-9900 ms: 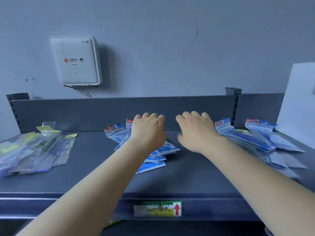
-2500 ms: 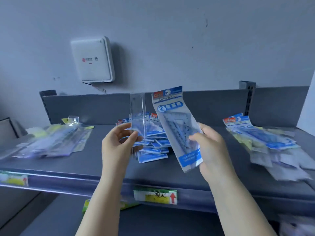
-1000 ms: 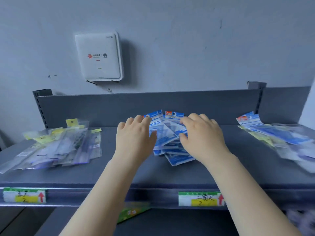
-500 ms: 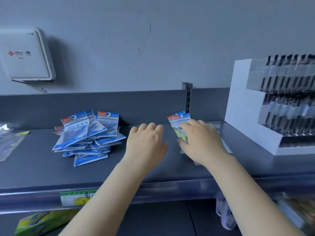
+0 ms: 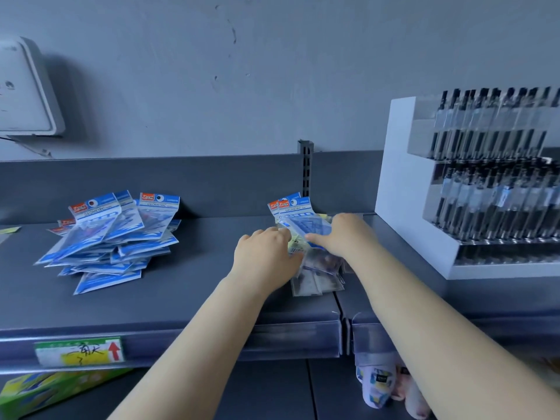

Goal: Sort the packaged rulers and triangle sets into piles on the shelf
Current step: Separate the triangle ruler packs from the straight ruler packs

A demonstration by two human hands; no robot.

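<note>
Triangle-set packs (image 5: 116, 237) headed "GEOMETRIC" piled on shelf (image 5: 181, 298); left hand (image 5: 266, 256) and right hand (image 5: 339, 234) on mixed pile (image 5: 315, 268), finger grip indiscernible.

Scuffed grey wall (image 5: 272, 71), white wall box (image 5: 24, 92) (edge-cropped), dim light

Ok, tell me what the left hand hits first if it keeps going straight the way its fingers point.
Probably the mixed pile of blue-headed and clear packets: the left hand points up-right at it, fingertips already at its edge. Depth is uncertain.
</note>
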